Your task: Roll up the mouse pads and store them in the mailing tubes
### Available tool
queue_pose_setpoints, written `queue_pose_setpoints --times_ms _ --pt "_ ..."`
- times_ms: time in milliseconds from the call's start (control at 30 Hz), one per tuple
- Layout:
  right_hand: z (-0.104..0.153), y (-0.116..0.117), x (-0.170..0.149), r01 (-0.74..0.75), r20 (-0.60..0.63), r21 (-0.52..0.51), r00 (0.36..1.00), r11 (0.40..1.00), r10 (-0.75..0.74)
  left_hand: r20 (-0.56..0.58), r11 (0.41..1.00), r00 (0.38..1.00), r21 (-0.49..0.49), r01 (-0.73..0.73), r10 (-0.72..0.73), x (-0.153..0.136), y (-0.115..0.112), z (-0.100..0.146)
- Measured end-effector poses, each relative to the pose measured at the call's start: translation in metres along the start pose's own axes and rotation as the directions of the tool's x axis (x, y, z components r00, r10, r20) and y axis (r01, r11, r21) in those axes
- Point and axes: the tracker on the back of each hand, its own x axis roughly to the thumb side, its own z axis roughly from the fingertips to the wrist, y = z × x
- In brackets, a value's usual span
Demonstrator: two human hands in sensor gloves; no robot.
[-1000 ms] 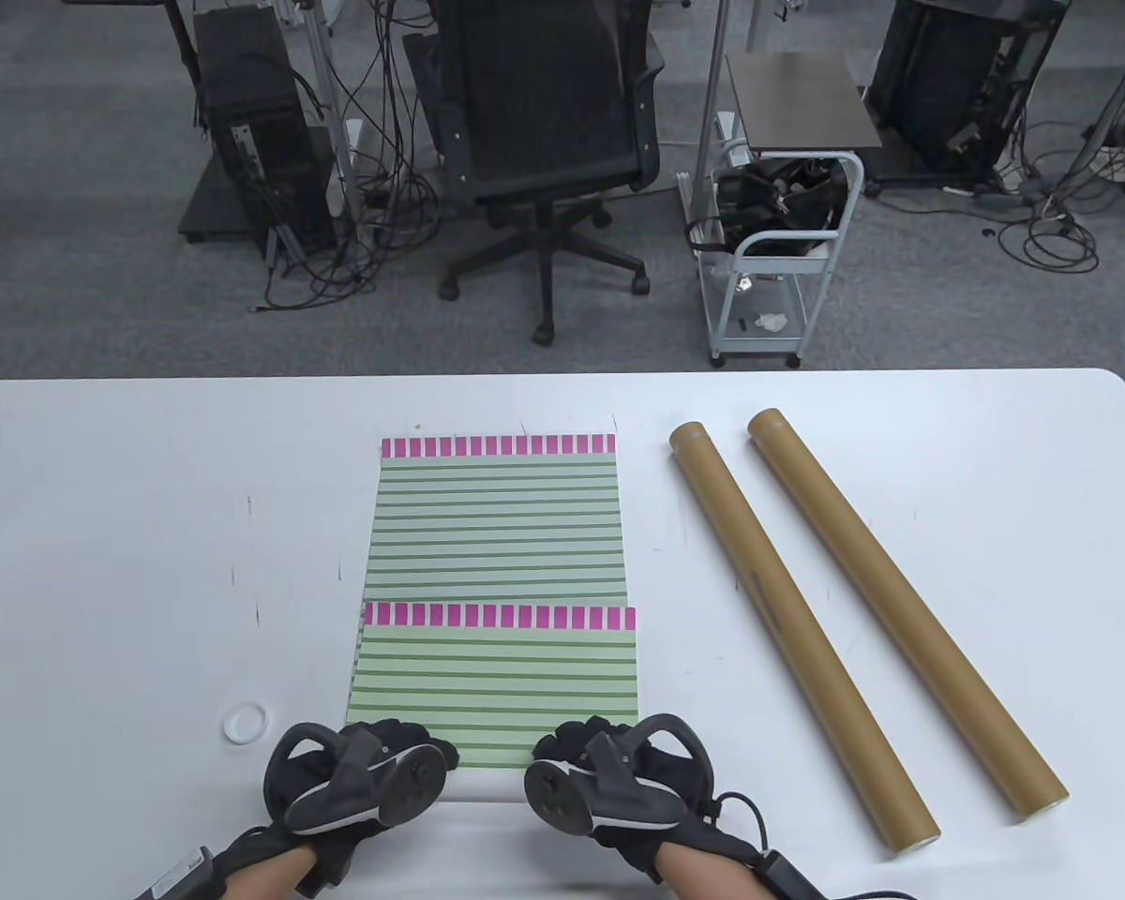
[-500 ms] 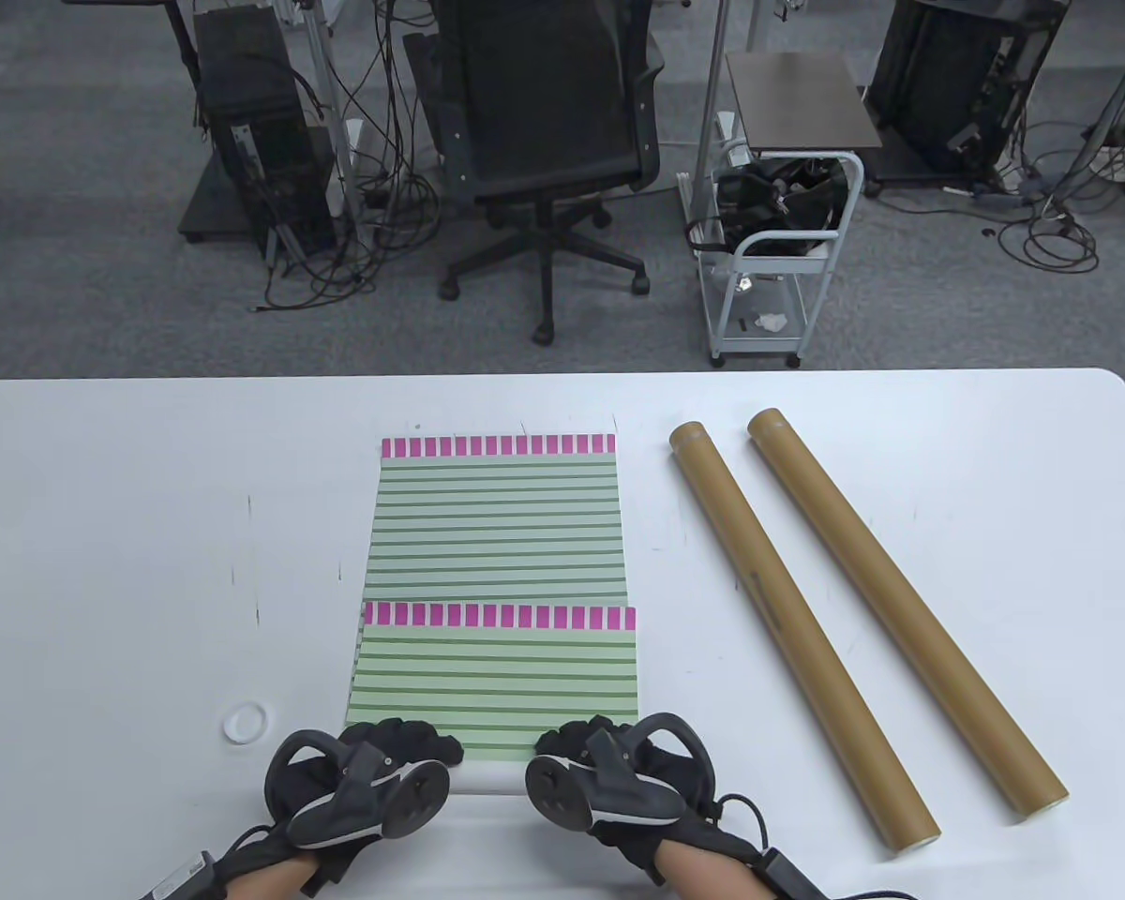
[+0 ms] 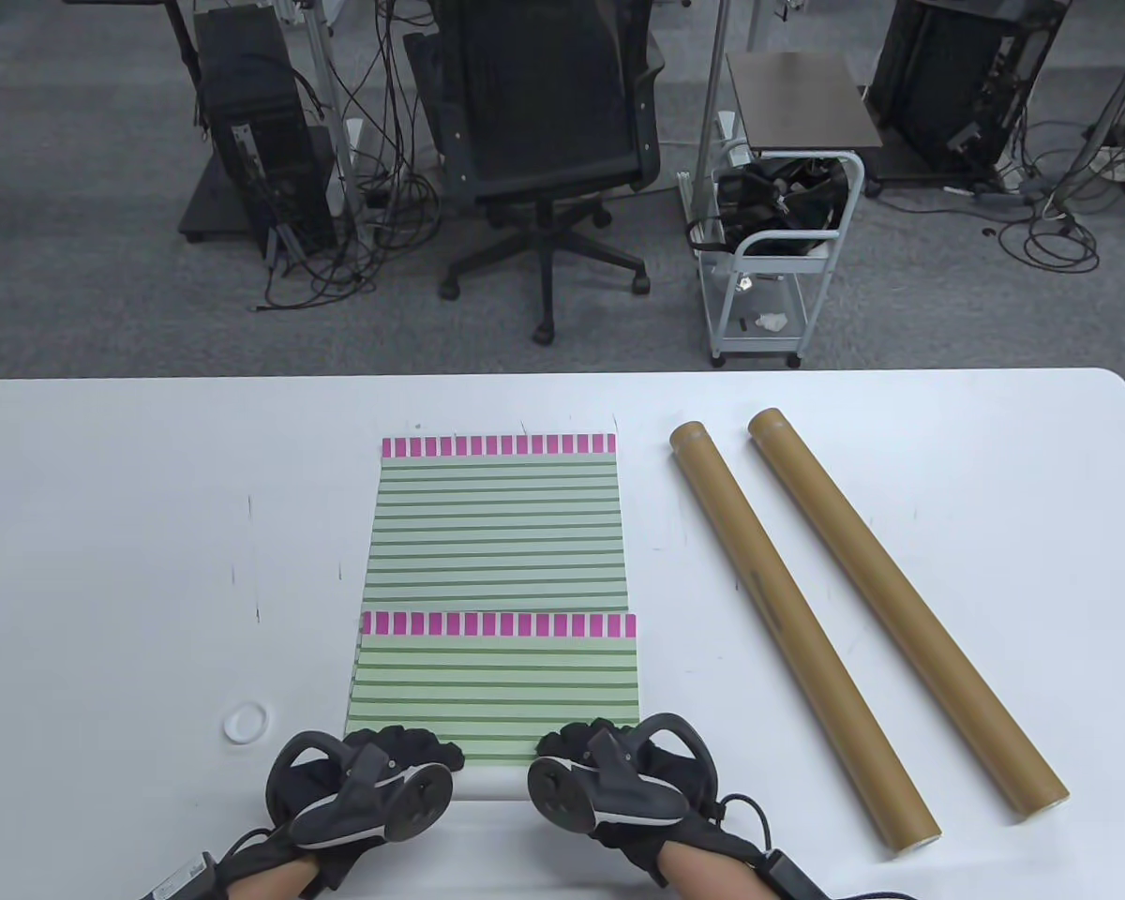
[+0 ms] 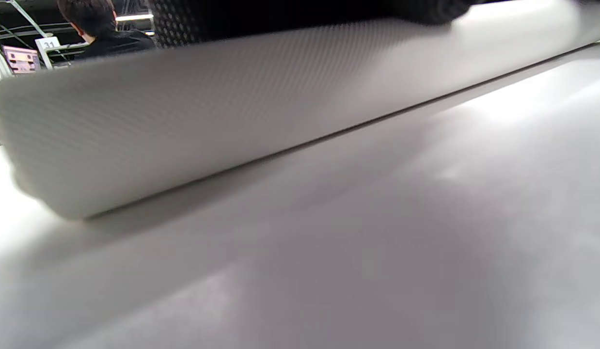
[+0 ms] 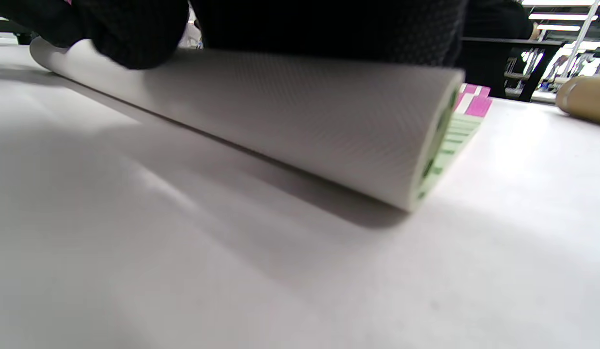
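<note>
Lying across the table's (image 3: 103,525) near edge, the half-rolled near mouse pad (image 3: 494,689) has its roll (image 5: 300,121) running left to right, the flat striped part stretching away from the fingers. The left hand (image 3: 361,783) and right hand (image 3: 609,778) sit at either end of the roll, equally close, fingers curled over it. Both mailing tubes (image 3: 797,628) lie to the right, well apart.
</note>
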Motion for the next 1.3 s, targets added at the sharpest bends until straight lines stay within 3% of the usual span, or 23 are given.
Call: queue_pose_setpoints --times_ms 133,300,500,800,1300 --pt "-0.002 0.003 -0.002 0.024 -0.006 0.013 1.000 1.000 -0.024 -0.002 1.000 1.000 -0.009 0.013 -0.013 0.000 -0.001 0.000" --pt "-0.005 0.005 -0.004 0.040 -0.013 0.015 0.999 0.999 -0.040 0.034 0.994 0.999 0.108 0.009 -0.013 0.000 0.008 0.006" --pt "-0.004 0.005 -0.005 0.040 -0.017 0.024 0.999 0.999 -0.040 0.000 0.994 0.996 0.062 0.089 -0.089 0.005 0.007 0.002" --pt "-0.003 0.004 -0.003 0.082 0.012 0.088 0.996 0.993 -0.084 0.001 1.000 1.000 -0.014 -0.020 0.020 -0.003 0.007 -0.001" --pt "-0.001 0.004 0.002 -0.017 -0.003 0.001 1.000 1.000 0.017 -0.086 0.993 0.993 -0.076 -0.087 0.081 -0.010 0.002 -0.010"
